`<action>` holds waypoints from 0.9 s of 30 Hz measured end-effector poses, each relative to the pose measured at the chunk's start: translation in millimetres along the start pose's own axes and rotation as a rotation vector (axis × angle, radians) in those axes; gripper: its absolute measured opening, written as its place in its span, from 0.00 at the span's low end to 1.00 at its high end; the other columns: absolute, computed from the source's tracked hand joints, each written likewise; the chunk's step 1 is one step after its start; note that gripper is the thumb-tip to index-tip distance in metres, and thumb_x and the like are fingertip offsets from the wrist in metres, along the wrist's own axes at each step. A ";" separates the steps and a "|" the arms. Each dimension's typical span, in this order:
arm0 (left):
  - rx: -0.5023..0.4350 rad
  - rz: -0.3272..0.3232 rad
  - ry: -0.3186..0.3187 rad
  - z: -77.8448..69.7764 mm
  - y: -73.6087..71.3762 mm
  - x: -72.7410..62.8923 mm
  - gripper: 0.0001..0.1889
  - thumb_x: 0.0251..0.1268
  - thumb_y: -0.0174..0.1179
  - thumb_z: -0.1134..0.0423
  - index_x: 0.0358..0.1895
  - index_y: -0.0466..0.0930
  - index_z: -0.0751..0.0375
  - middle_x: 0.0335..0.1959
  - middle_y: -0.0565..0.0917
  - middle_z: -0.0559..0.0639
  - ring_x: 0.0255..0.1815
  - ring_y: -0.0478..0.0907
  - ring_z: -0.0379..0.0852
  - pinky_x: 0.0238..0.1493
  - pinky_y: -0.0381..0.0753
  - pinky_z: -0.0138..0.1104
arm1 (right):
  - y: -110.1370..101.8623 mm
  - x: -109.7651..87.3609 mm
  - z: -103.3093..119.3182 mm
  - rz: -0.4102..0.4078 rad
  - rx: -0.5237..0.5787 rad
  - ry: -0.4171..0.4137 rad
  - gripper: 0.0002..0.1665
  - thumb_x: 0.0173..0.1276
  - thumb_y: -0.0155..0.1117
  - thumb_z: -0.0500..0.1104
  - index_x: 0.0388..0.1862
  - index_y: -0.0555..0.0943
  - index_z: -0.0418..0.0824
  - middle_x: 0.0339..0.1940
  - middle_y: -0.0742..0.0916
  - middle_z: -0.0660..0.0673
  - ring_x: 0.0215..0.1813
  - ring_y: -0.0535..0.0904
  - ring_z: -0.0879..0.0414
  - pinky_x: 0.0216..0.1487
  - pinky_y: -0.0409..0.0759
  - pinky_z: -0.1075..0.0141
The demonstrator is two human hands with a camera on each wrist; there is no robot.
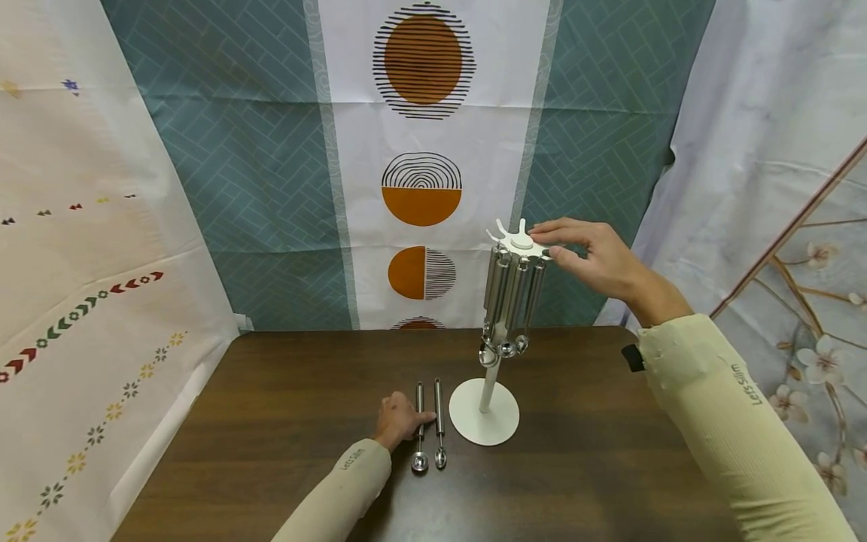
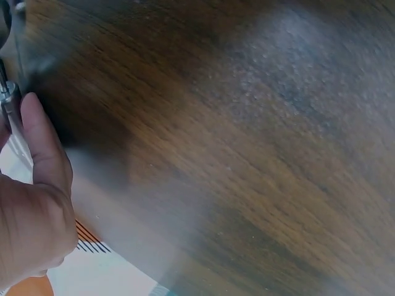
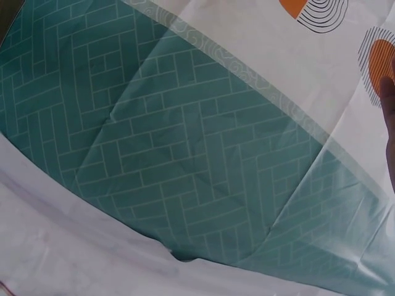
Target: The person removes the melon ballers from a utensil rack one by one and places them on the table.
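On the table, my left hand (image 1: 397, 418) pinches the handle of a round-headed metal scoop (image 1: 420, 461). Its thumb reaches across that handle toward a second metal tool with a narrow oval head (image 1: 440, 456). In the left wrist view, the metal handle (image 2: 10, 102) passes beside the thumb (image 2: 43, 139). My right hand (image 1: 596, 256) rests straight fingers on the hooked top of a white utensil stand (image 1: 485, 421), thumb at its near edge. Several silver utensils (image 1: 515, 293) hang there, heads down. Only a sliver of the right hand (image 3: 389, 123) shows in the right wrist view.
The stand's round base sits on a dark wooden table (image 1: 305, 391), right of the two loose tools. Behind the table hangs a teal and white cloth (image 1: 257, 188) with orange circles. Patterned white curtains (image 1: 81, 226) flank both sides.
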State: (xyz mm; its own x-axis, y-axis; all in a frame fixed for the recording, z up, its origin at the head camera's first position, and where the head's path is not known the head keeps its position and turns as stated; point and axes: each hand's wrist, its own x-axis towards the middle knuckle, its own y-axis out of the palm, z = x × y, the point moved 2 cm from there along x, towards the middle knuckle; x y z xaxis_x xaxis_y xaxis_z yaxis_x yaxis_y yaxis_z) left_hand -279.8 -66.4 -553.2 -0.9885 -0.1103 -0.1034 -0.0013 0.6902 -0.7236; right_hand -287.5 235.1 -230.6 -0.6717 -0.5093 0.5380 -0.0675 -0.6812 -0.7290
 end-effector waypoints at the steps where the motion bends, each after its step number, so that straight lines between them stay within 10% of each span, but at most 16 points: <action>1: -0.006 0.001 -0.005 0.3 0.6 0.1 0.25 0.46 0.80 0.53 0.13 0.70 0.57 0.11 0.75 0.50 0.09 0.75 0.43 0.18 0.76 0.34 | 0.0 -0.2 0.1 0.001 0.001 0.003 0.19 0.75 0.55 0.38 0.59 0.82 0.31 0.61 0.82 0.35 0.68 0.71 0.37 0.59 0.70 0.39; 15: -0.016 0.028 -0.058 1.7 -0.7 8.9 0.25 0.49 0.79 0.51 0.14 0.72 0.60 0.17 0.76 0.55 0.09 0.77 0.43 0.17 0.79 0.33 | 0.5 0.7 0.3 -0.011 0.004 -0.011 0.18 0.74 0.56 0.37 0.58 0.82 0.31 0.61 0.82 0.35 0.67 0.73 0.38 0.59 0.71 0.42; 27: -0.017 0.041 0.055 -8.7 -19.6 10.6 0.28 0.51 0.78 0.51 0.09 0.67 0.54 0.09 0.70 0.43 0.15 0.70 0.41 0.20 0.70 0.33 | -0.3 -0.2 1.5 -0.007 0.005 0.003 0.19 0.74 0.56 0.38 0.58 0.82 0.31 0.61 0.82 0.35 0.68 0.72 0.37 0.59 0.70 0.40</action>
State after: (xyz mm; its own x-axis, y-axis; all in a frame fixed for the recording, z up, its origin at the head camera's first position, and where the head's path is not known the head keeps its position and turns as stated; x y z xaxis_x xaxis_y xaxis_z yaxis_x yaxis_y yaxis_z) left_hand -291.5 -74.9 -534.1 -0.9946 -0.0422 -0.0944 0.0372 0.7055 -0.7077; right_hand -286.2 234.6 -229.9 -0.6735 -0.5028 0.5419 -0.0684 -0.6876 -0.7229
